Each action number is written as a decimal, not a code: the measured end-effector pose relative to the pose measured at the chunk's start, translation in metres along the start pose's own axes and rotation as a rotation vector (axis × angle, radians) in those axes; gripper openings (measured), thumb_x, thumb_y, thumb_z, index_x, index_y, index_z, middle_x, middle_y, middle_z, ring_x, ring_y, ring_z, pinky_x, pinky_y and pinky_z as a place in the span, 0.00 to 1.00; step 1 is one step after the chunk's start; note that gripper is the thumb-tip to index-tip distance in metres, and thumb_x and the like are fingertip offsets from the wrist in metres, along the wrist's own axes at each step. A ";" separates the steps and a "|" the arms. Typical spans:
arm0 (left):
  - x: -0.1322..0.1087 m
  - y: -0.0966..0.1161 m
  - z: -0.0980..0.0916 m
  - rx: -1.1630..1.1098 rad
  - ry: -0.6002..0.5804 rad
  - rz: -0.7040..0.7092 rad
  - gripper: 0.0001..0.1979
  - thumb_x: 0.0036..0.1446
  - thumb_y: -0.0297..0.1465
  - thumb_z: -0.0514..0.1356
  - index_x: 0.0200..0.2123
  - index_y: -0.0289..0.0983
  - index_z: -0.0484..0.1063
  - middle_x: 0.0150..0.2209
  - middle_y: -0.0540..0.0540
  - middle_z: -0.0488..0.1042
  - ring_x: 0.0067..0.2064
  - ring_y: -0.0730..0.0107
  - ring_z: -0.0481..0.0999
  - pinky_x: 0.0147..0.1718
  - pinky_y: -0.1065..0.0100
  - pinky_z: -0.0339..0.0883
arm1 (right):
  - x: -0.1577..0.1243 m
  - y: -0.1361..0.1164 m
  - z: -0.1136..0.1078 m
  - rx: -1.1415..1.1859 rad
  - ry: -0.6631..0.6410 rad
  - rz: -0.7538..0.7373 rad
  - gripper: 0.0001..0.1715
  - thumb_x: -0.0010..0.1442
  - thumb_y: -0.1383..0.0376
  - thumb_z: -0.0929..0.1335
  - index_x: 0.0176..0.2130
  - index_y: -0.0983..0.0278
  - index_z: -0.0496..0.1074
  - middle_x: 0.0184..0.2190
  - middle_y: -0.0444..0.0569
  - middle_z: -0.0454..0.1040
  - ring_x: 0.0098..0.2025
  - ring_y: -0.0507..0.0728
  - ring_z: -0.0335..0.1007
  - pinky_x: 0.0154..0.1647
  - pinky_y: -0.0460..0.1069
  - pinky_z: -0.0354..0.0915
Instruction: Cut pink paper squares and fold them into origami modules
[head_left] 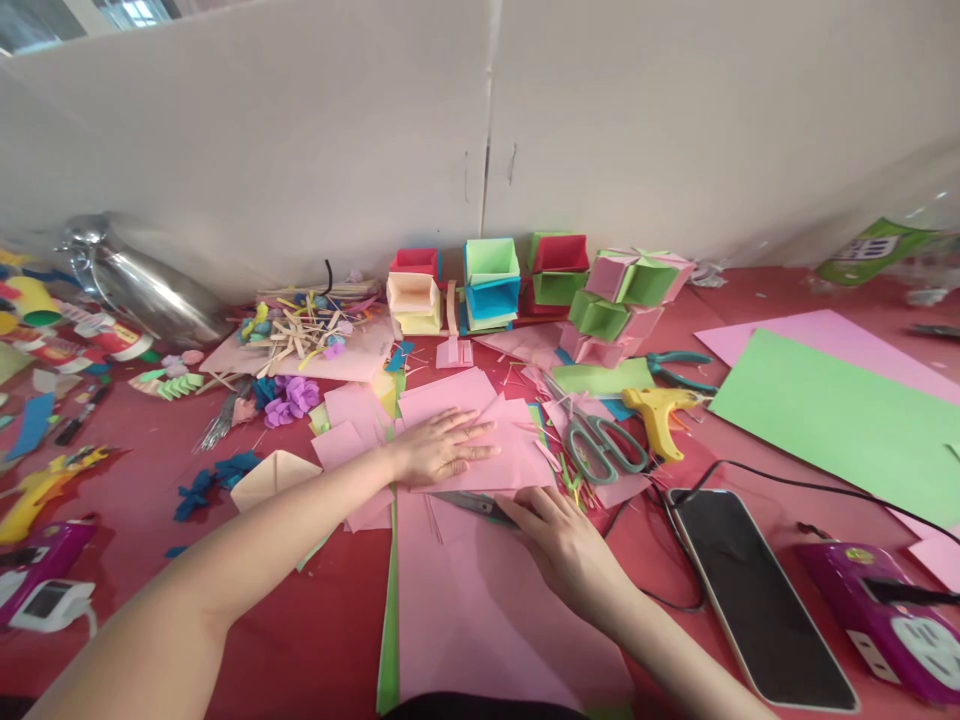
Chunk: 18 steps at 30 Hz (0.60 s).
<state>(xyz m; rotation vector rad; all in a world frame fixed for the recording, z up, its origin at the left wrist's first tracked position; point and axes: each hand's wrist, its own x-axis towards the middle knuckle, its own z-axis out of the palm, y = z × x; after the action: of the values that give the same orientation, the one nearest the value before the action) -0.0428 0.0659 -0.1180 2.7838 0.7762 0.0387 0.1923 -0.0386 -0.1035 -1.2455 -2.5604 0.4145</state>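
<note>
My left hand (444, 446) lies flat with fingers spread on a pile of pink paper pieces (517, 455). Just to its right, my right hand (559, 535) is closed around a utility knife (474, 503). Its grey blade points left along the near edge of those pieces, and its handle is mostly hidden in my fingers. Under the blade, a large pink sheet (495, 610) stretches towards me, with green paper showing along its left side. Thin pink strips lie by the blade. Scissors with grey-green handles (604, 447) rest right of the pile.
Folded paper boxes (491, 285) stand along the wall. To the right are a yellow glue gun (664, 415), teal-handled pliers (682, 372), a phone (757, 595), a black cord and a purple power strip (877, 620). Paper flowers (292, 400) and a metal jug (150, 290) sit left.
</note>
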 end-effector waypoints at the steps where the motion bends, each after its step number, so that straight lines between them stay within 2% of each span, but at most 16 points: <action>1: 0.000 0.000 0.000 -0.002 -0.002 -0.005 0.23 0.64 0.40 0.46 0.62 0.50 0.53 0.67 0.53 0.45 0.67 0.60 0.40 0.63 0.55 0.35 | 0.002 -0.001 0.001 -0.004 -0.009 -0.002 0.22 0.59 0.76 0.60 0.52 0.67 0.68 0.38 0.55 0.70 0.40 0.60 0.64 0.40 0.54 0.66; 9: 0.001 0.000 -0.002 0.002 0.002 0.003 0.23 0.64 0.39 0.46 0.62 0.50 0.54 0.67 0.53 0.46 0.67 0.60 0.41 0.63 0.54 0.36 | 0.015 -0.015 0.012 -0.048 -0.028 -0.029 0.22 0.59 0.74 0.63 0.52 0.63 0.68 0.38 0.53 0.70 0.40 0.59 0.64 0.40 0.53 0.64; 12: 0.001 -0.002 0.002 -0.002 0.012 0.010 0.23 0.63 0.39 0.46 0.61 0.49 0.55 0.67 0.52 0.46 0.67 0.59 0.41 0.63 0.54 0.36 | 0.016 -0.025 0.013 -0.023 -0.042 -0.084 0.21 0.59 0.73 0.63 0.51 0.62 0.68 0.38 0.52 0.70 0.39 0.59 0.64 0.40 0.52 0.64; 15: 0.000 -0.004 0.004 -0.034 0.028 0.017 0.25 0.63 0.39 0.46 0.63 0.45 0.52 0.66 0.49 0.47 0.67 0.59 0.41 0.63 0.54 0.37 | 0.013 -0.027 0.004 0.056 -0.035 -0.110 0.21 0.59 0.74 0.62 0.51 0.61 0.68 0.37 0.51 0.70 0.39 0.58 0.64 0.40 0.52 0.65; 18: 0.000 -0.001 -0.006 -0.101 0.132 -0.031 0.31 0.61 0.40 0.49 0.65 0.39 0.46 0.66 0.44 0.48 0.67 0.59 0.42 0.63 0.54 0.40 | 0.004 -0.008 -0.015 0.178 0.099 -0.026 0.20 0.60 0.72 0.62 0.51 0.60 0.68 0.40 0.51 0.70 0.41 0.57 0.66 0.41 0.51 0.66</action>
<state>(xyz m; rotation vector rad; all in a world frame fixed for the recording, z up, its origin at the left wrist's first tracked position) -0.0440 0.0684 -0.1124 2.6943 0.8248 0.2518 0.1898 -0.0375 -0.0859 -1.1392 -2.3961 0.5472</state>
